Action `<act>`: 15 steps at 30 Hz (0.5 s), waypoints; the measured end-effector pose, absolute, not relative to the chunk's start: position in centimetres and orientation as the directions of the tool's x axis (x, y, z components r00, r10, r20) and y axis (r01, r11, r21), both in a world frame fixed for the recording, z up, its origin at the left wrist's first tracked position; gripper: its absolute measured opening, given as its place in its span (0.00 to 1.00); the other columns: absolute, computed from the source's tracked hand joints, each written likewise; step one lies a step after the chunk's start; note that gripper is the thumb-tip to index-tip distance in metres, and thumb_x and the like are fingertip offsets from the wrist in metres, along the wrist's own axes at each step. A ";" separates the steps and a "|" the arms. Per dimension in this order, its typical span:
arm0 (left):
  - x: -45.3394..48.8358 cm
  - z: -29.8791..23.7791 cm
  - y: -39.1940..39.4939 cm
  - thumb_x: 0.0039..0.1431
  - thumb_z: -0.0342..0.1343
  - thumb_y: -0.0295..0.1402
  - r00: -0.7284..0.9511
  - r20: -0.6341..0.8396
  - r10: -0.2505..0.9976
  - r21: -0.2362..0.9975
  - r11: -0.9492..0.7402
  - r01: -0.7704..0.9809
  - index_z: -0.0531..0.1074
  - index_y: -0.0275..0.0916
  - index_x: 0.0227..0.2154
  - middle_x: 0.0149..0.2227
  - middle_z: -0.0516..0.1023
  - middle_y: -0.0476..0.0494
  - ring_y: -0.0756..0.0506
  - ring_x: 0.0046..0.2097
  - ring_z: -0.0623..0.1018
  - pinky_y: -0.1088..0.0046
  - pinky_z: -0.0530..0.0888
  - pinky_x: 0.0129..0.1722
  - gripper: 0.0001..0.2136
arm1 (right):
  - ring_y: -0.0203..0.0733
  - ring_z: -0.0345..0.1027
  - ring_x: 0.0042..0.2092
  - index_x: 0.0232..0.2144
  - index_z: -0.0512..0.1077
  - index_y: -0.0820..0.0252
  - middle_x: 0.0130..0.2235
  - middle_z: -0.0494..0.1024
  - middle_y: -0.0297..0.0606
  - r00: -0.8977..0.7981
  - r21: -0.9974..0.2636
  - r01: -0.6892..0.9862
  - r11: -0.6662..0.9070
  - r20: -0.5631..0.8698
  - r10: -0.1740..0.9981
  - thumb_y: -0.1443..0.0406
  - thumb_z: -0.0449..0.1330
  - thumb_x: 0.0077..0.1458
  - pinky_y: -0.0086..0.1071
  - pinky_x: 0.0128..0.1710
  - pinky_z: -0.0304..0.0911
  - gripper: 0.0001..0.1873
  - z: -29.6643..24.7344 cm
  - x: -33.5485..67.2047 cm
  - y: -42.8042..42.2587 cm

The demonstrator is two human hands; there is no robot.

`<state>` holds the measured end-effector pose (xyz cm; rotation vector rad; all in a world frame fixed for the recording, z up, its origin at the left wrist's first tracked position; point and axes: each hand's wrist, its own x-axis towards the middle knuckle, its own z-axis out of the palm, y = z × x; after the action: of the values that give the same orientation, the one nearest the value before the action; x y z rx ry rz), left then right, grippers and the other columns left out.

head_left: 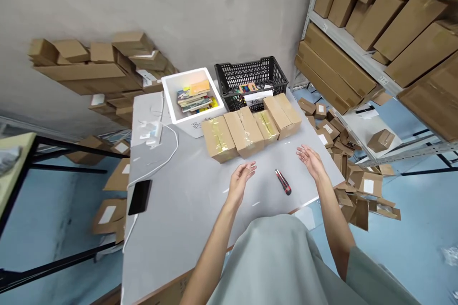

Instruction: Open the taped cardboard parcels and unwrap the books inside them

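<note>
My left hand (241, 180) hovers over the grey table (171, 190), fingers loosely stretched and nothing in them. On the other side, my right hand (310, 161) is held above the table's right part, also free, with fingers apart. Between the two lies a red and black box cutter (283, 182), touched by neither. Just beyond my hands stands a row of taped cardboard boxes: a box at the left end (219, 139), a larger one (244, 132), a small one (266, 127) and a tall one (282, 114) at the right end.
Behind the boxes are a white foam box (171, 100) with books and a black plastic crate (250, 69). A phone (140, 197), cable and power strip (154, 133) lie at left. Shelving (358, 47) with cartons stands right; cardboard boxes (368, 183) litter the floor.
</note>
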<state>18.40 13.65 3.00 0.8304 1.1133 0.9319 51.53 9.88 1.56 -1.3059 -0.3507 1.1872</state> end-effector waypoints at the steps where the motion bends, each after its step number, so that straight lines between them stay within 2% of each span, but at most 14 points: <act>1: 19.9 2.8 14.8 0.57 0.70 0.60 0.181 -0.344 0.921 0.910 0.375 -0.179 0.81 0.42 0.50 0.64 0.80 0.30 0.30 0.63 0.82 0.44 0.75 0.67 0.29 | 0.48 0.85 0.50 0.48 0.80 0.52 0.53 0.88 0.45 0.425 -0.866 -0.468 -0.178 -0.397 0.813 0.50 0.75 0.55 0.39 0.50 0.80 0.22 1.1 52.6 11.0; 5: 26.6 1.2 19.6 0.62 0.70 0.55 0.204 -0.354 0.913 0.915 0.383 -0.126 0.76 0.45 0.64 0.73 0.71 0.31 0.29 0.71 0.74 0.44 0.73 0.69 0.32 | 0.51 0.82 0.59 0.49 0.78 0.52 0.60 0.84 0.49 0.489 -0.871 -0.452 -0.195 -0.424 0.762 0.50 0.73 0.56 0.46 0.60 0.77 0.23 -1.3 56.7 16.4; 8: 31.6 -0.2 23.3 0.65 0.69 0.51 0.221 -0.404 0.888 0.904 0.425 -0.055 0.69 0.46 0.72 0.78 0.63 0.30 0.30 0.77 0.66 0.47 0.71 0.71 0.36 | 0.53 0.73 0.69 0.57 0.77 0.52 0.68 0.78 0.49 0.540 -0.903 -0.365 -0.226 -0.403 0.739 0.50 0.69 0.58 0.49 0.69 0.70 0.28 -2.8 59.3 21.2; 12: 36.3 -1.9 27.7 0.68 0.67 0.49 0.224 -0.462 0.858 0.882 0.472 0.009 0.64 0.43 0.75 0.80 0.57 0.31 0.31 0.79 0.61 0.51 0.70 0.72 0.38 | 0.53 0.61 0.77 0.67 0.73 0.56 0.73 0.72 0.50 0.488 -0.933 -0.220 -0.285 -0.359 0.796 0.49 0.69 0.60 0.49 0.76 0.58 0.37 -3.7 61.2 27.2; 15: 38.1 -2.9 29.9 0.69 0.65 0.51 0.217 -0.467 0.857 0.880 0.474 0.021 0.67 0.43 0.73 0.79 0.59 0.29 0.31 0.79 0.62 0.50 0.70 0.72 0.35 | 0.54 0.63 0.76 0.62 0.76 0.60 0.69 0.76 0.52 0.436 -0.934 -0.202 -0.294 -0.355 0.827 0.49 0.71 0.58 0.47 0.77 0.56 0.35 -3.9 61.3 29.8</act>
<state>38.10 29.89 -2.93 0.9156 1.2219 0.7085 61.34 29.79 -3.94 -1.5436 -0.5700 1.1238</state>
